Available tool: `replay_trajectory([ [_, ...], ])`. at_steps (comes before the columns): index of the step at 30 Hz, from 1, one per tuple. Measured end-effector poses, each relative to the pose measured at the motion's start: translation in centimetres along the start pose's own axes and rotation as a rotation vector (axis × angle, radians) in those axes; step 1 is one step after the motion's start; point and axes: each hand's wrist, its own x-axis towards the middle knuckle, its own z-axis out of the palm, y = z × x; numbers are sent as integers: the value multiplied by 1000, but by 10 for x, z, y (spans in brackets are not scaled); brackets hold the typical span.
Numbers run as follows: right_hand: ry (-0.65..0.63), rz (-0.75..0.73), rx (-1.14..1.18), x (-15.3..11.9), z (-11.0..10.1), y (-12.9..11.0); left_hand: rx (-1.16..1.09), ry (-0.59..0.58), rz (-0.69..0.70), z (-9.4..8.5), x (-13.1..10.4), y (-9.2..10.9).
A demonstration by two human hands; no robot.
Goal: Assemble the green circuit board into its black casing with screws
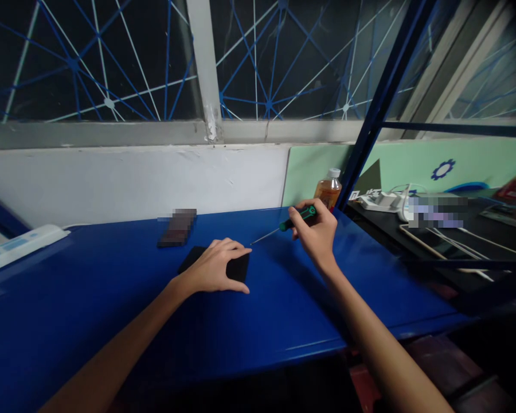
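Observation:
My right hand (316, 229) is closed around the green and black handle of a screwdriver (266, 236). Its thin metal shaft points left and down, with the tip close to my left index fingertip. My left hand (217, 264) spans a flat black rectangular object (238, 268) lying on the blue table (258, 321). Thumb and fingers are spread along its opposite sides, and the palm covers much of it. Whether the screwdriver tip touches the black object or only hovers beside its far right corner, I cannot tell.
A dark phone-like slab (178, 228), partly blurred, lies behind my left hand. A bottle of amber liquid (328, 189) stands at the back right, by a blue metal post (363, 140). A white power strip (26, 244) is at left. Cables and chargers (389, 199) cover the black desk at right.

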Motion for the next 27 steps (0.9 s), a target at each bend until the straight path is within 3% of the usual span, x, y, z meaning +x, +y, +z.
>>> replay_trajectory([
  [14, 10, 7, -5, -1, 1, 0, -113, 257, -94, -12, 3, 7],
  [27, -9, 38, 41, -4, 4, -4, -99, 301, -69, -14, 4, 13],
])
